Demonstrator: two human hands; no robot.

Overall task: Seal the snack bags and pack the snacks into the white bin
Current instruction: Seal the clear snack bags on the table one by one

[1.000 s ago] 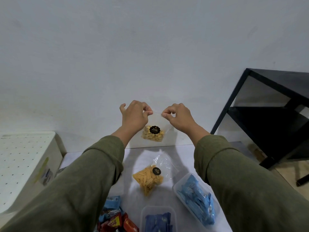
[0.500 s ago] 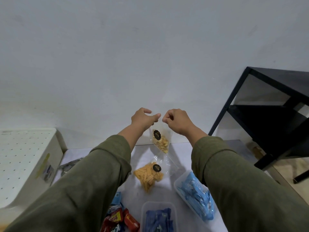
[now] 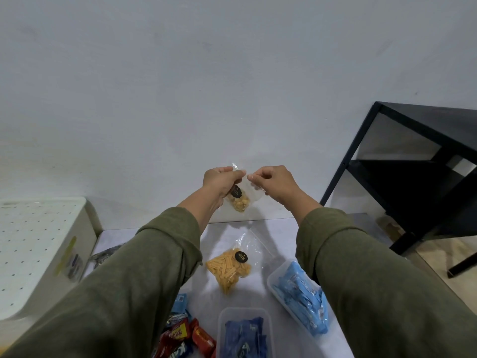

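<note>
A small clear snack bag (image 3: pixel 240 201) with pale yellow nuggets and a black round sticker hangs in the air above the far end of the white table. My left hand (image 3: pixel 220 182) pinches its top edge on the left. My right hand (image 3: pixel 271 184) pinches the same edge on the right, close beside the left. A second clear bag of orange sticks (image 3: pixel 230 268) lies flat on the table below, its top loose. The white bin (image 3: pixel 38 251) with a dotted surface stands at the left.
Two clear tubs hold blue wrapped snacks, one at the right (image 3: pixel 299 293) and one at the bottom middle (image 3: pixel 244 332). Red and blue candy bars (image 3: pixel 182 334) lie at the bottom left. A black metal shelf (image 3: pixel 413 164) stands to the right. A white wall is straight ahead.
My hands came closer together along the bag's top edge and dropped lower. The bag swung and now hangs tilted under my left hand.
</note>
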